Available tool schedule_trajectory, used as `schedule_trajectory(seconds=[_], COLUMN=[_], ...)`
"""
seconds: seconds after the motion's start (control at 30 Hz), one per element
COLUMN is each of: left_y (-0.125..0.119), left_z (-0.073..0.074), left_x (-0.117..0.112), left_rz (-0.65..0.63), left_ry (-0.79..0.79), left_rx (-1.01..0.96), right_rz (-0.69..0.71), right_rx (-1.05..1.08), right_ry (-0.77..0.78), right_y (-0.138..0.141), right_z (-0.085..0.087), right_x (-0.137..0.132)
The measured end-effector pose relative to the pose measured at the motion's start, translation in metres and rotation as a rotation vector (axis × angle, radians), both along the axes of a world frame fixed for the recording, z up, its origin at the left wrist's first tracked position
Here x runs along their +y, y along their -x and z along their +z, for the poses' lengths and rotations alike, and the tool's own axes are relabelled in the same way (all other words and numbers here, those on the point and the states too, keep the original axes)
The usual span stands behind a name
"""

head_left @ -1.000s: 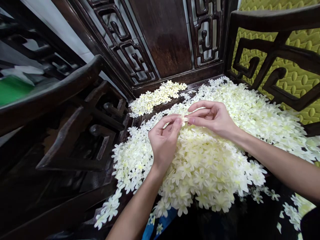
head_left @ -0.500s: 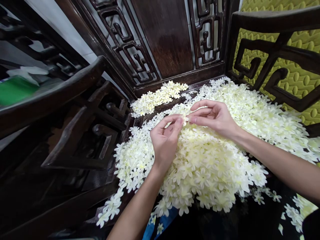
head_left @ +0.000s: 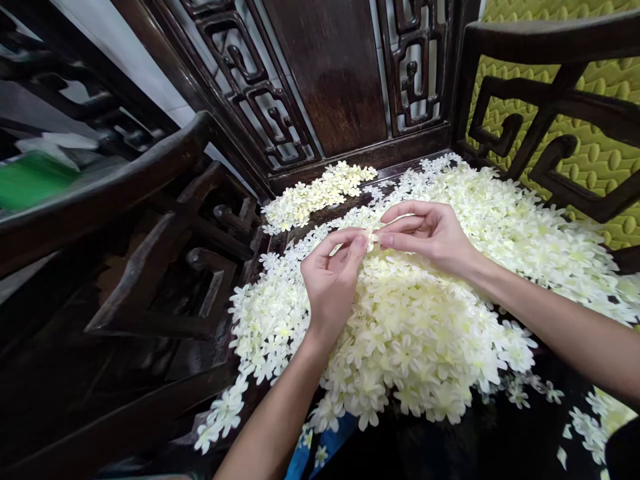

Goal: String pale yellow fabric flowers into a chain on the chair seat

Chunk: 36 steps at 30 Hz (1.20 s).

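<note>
Between my fingertips is a small pale flower point(head_left: 371, 239), partly covered by the fingers. My left hand point(head_left: 333, 273) pinches it from the left with thumb and forefinger. From the right, my right hand point(head_left: 427, 233) closes thumb and fingers at the flower's other side, the fingertips almost meeting. Both hands hover over a big heap of white and pale yellow flowers point(head_left: 415, 340), which look like artificial blossoms. The heap spreads across a dark wooden seat.
A separate strip of creamier flowers point(head_left: 320, 193) lies along the seat's back edge. Carved armrests stand left point(head_left: 150, 267) and right point(head_left: 560, 100), with a wooden backrest point(head_left: 330, 80) behind. A yellow quilted surface point(head_left: 600, 153) shows at right, a green item point(head_left: 35, 180) at left. Loose flowers lie near the front.
The hands stay in almost the same place, with only a slight shift of the fingers around the small flower. The heap looks unchanged.
</note>
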<state>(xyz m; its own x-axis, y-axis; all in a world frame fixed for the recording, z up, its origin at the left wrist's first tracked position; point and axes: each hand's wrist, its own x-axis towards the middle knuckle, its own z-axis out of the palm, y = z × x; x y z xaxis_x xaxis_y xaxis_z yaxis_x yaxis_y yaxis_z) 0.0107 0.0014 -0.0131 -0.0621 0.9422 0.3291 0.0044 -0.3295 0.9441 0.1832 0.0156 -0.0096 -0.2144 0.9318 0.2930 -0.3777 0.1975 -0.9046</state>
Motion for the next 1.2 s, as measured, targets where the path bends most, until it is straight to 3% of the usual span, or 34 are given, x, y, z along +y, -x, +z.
schedule_trajectory(seconds=[1.2], left_y=[-0.0011], left_z=[-0.0003], left_x=[0.0], left_rz=[0.016], left_ry=[-0.013], left_rx=[0.002], right_rz=[-0.002], right_rx=[-0.008], right_ry=[-0.001], right_y=[-0.0003], right_z=[0.0006], right_x=[-0.0007])
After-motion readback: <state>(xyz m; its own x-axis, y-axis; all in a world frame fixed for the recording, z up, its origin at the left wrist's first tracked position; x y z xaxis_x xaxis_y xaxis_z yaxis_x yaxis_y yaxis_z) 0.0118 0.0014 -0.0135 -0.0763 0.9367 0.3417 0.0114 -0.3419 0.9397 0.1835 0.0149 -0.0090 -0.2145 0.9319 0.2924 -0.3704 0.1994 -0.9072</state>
